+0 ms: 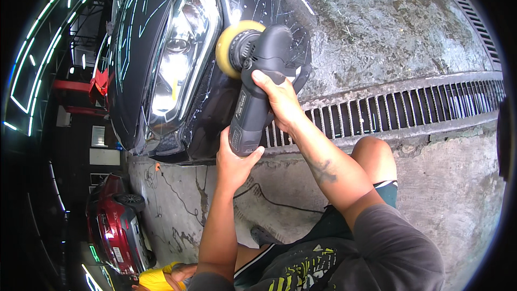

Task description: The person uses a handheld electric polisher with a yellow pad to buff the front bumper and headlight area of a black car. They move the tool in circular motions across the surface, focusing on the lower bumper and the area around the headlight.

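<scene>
A black power polisher (252,109) with a yellow foam pad (230,48) is held in both hands. My right hand (280,97) grips it just behind its head, thumb on top. Around the rear end of its body my left hand (238,159) is wrapped. The pad's face is turned to the dark car bumper (210,109), beside the headlight (181,48); whether it touches the paint is hard to tell. White specks and streaks dot the panel (258,0) above the pad.
A drain grating (375,115) crosses the concrete floor (444,161) near my knee. A black cord (278,204) lies by my foot, with an orange connector (157,167) farther off. At the lower left are a red car (111,226) and a person in yellow (161,277).
</scene>
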{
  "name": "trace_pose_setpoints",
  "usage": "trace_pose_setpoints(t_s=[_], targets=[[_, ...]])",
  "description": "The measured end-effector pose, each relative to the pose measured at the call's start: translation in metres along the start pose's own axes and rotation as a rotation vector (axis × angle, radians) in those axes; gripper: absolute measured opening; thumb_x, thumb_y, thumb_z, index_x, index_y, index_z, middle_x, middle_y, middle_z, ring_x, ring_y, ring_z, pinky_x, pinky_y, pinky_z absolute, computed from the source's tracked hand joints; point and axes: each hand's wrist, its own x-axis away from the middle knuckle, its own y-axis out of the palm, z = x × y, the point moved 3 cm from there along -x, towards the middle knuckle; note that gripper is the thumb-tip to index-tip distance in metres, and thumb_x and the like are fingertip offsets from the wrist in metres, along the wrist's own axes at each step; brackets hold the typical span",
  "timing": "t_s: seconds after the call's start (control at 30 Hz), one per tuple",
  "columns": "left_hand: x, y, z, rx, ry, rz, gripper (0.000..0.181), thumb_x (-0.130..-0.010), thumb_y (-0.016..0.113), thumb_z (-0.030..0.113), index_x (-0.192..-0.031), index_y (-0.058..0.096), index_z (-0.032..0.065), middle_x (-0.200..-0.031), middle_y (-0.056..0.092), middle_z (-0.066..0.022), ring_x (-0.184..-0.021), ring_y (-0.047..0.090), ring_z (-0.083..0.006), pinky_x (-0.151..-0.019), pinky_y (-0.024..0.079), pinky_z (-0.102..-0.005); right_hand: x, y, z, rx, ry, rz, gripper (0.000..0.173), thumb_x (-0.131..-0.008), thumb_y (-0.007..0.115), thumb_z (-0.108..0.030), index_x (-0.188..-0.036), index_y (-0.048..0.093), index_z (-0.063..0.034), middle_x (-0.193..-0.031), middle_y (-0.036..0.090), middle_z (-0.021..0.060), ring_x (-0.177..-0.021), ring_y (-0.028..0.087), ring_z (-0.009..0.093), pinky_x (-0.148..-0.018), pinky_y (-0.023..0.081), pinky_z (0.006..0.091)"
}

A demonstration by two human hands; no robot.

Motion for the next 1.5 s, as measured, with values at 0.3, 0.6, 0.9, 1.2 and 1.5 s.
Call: trace_pose_setpoints(t_s=[0.3,0.6,0.9,1.2,1.5], targets=[[0.021,0.008,-0.035,-0.045,-0.026,0.071,0.085,-0.074,0.096,0.016,-0.145,0.051,0.0052,-0.122,0.071,-0.0179,-0.109,0.071,-0.0298,-0.095,0.056,-0.0442,0.017,-0.003,0.034,0.116,0.013,-0.016,0.067,-0.091,0.091,-0.032,-0.138,0.055,-0.0021,-0.12,0.069,0.0076,-0.109,0.068,0.016,-0.097,0.058,0.0367],[0.055,-0.031,-0.134,-0.064,-0.041,0.03,0.085,-0.071,0.094,0.01,-0.145,0.052,0.0055,-0.119,0.071,-0.0148,-0.103,0.071,-0.0254,-0.092,0.057,-0.0425,0.061,0.014,0.105,0.09,0.056,-0.125,0.085,-0.088,0.095,-0.03,-0.151,0.045,-0.0024,-0.135,0.062,0.0086,-0.129,0.058,0.018,-0.112,0.049,0.0383],[0.015,-0.009,-0.054,-0.087,0.021,-0.041,0.079,-0.074,0.092,0.008,-0.142,0.053,0.0037,-0.117,0.07,-0.013,-0.102,0.068,-0.0237,-0.092,0.056,-0.0396,0.031,-0.002,0.045,0.084,-0.038,0.03,0.067,-0.092,0.091,-0.032,-0.139,0.054,-0.0024,-0.12,0.069,0.0069,-0.111,0.067,0.016,-0.098,0.057,0.0359],[0.007,-0.019,-0.038,-0.116,-0.02,-0.042,0.08,-0.073,0.094,0.012,-0.142,0.054,0.006,-0.12,0.072,-0.018,-0.107,0.071,-0.0294,-0.094,0.056,-0.0448,0.023,0.005,0.043,0.04,-0.045,0.056,0.063,-0.09,0.093,-0.032,-0.133,0.057,-0.0021,-0.11,0.07,0.0073,-0.097,0.07,0.017,-0.087,0.06,0.0353],[0.02,-0.017,-0.057,-0.045,-0.026,-0.091,0.076,-0.073,0.092,0.007,-0.14,0.055,0.003,-0.116,0.07,-0.0104,-0.102,0.067,-0.0209,-0.092,0.055,-0.0381,0.04,0.003,0.051,0.047,-0.078,0.097,0.072,-0.089,0.094,-0.036,-0.136,0.053,0.0007,-0.118,0.07,0.009,-0.107,0.069,0.017,-0.095,0.059,0.0358]])
